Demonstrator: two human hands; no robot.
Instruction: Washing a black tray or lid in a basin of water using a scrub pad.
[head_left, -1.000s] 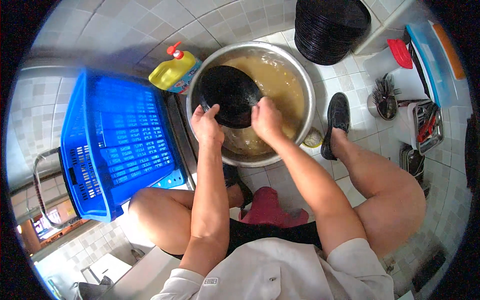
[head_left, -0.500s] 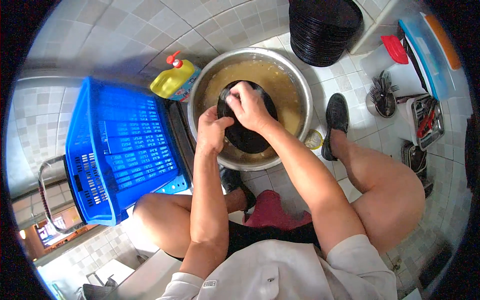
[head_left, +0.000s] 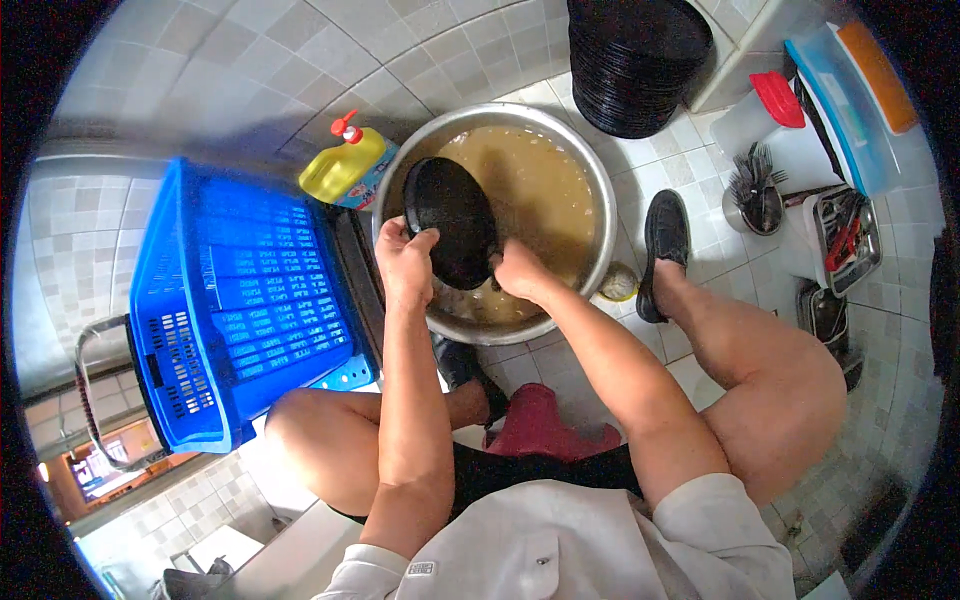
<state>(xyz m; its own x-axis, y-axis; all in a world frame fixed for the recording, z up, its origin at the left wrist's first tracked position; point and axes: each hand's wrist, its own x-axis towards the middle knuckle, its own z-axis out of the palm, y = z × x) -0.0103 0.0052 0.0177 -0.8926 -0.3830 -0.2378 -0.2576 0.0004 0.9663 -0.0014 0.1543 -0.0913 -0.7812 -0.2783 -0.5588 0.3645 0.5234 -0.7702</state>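
A black oval plate (head_left: 450, 225) is tilted over a large round metal basin (head_left: 604, 185) of cloudy brownish water (head_left: 555, 170). My left hand (head_left: 405, 265) grips its lower left rim, thumb on top and fingers underneath. At the plate's lower right edge is my right hand (head_left: 522, 272), its fingers closed. Something dark shows at those fingertips, but I cannot tell it apart from the plate's edge.
Left of the basin stands a blue plastic basket (head_left: 260, 290), with a yellow pump bottle (head_left: 345, 168) behind it. A tall stack of black plates (head_left: 640, 70) is at the back right. Further right are a metal cup of forks (head_left: 755, 195) and a utensil tray (head_left: 845, 235).
My right hand has moved off the plate's upper face, down to its lower right edge. The plate has shifted left with my left hand, uncovering more water on the right.
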